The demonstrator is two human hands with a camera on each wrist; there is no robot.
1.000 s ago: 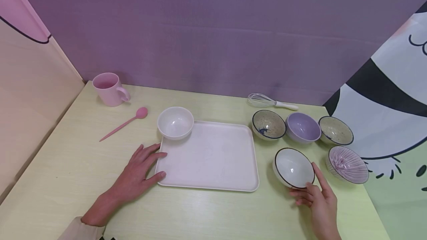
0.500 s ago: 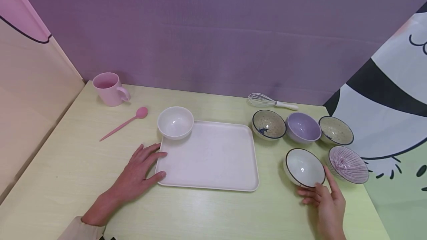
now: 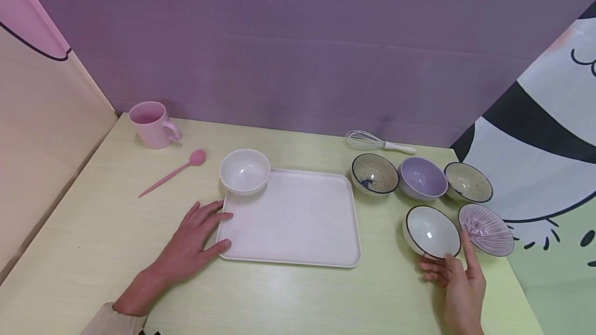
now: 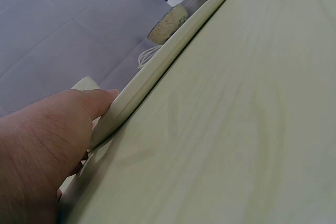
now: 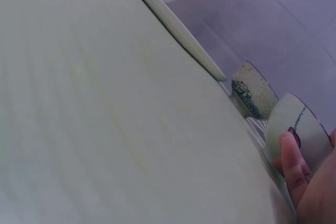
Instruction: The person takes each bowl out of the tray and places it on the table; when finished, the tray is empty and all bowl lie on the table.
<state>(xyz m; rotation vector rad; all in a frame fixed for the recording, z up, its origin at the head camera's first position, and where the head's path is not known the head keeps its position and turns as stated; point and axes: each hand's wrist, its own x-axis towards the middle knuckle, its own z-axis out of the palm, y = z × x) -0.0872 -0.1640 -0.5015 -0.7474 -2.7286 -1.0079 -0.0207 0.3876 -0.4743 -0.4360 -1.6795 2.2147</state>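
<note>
My right hand (image 3: 463,288) holds a white bowl with a dark brown rim (image 3: 430,232) by its near right side, its fingers spread around the outer wall. In the right wrist view this bowl (image 5: 294,121) shows a small red painted motif, partly behind the fingers. Just to its right is a purple-streaked bowl (image 3: 486,230); I cannot tell whether they touch. My left hand (image 3: 191,244) rests at the left edge of a white rectangular tray (image 3: 291,221), fingers loosely spread, with fingertips over the rim. A plain white bowl (image 3: 244,172) sits on the tray's far left corner.
Behind the held bowl stand a speckled bowl (image 3: 374,174), a lilac bowl (image 3: 422,179) and another speckled bowl (image 3: 468,182). A whisk (image 3: 377,142) lies by the purple back wall (image 3: 288,50). At left are a pink mug (image 3: 151,127) and a pink spoon (image 3: 174,173).
The brown-rimmed bowl has moved right with my right hand, closer to the purple-streaked bowl. My left hand and the tray stay as they were.
</note>
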